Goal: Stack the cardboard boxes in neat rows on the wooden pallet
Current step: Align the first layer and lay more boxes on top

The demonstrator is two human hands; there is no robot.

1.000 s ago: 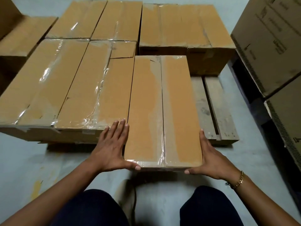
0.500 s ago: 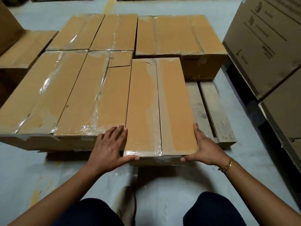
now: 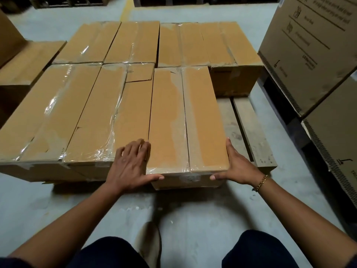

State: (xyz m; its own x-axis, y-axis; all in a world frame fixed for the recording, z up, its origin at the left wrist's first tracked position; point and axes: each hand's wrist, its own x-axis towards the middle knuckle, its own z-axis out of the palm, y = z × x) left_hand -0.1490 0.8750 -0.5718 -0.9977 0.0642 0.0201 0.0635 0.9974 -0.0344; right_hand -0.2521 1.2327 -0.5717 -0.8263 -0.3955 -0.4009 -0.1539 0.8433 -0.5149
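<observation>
Fingers: the left hand (image 3: 129, 167) is lying flat with fingers spread, partly on the top of the neighbouring box (image 3: 108, 120), thumb reaching across the near face of the long box (image 3: 185, 120); the right hand (image 3: 236, 167) is pressing flat against that box's right side, thumb curling under onto the near face. Together the two hands are gripping the long box between them.
Long box: plain brown cardboard, narrow and rectangular, with clear tape running down its centre seam and wrinkling over the near edge; it is sitting on the wooden pallet (image 3: 251, 132), touching the neighbouring box on its left and the rear box (image 3: 208, 45) at its far end.
Other boxes: the same matte cardboard, glossy tape catching the light, forming two rows across the pallet.
Pallet: worn grey planks with a gap between them, showing bare to the right of the long box.
Surroundings: pale concrete floor (image 3: 193, 209); large printed cartons (image 3: 309, 45) standing at the right; a chain bracelet (image 3: 260, 183) is circling the right wrist.
Change: compared with a second ago, the long box is lying farther onto the pallet, its near end overhanging less and nearly level with the front row; the left fingers are spreading wider.
</observation>
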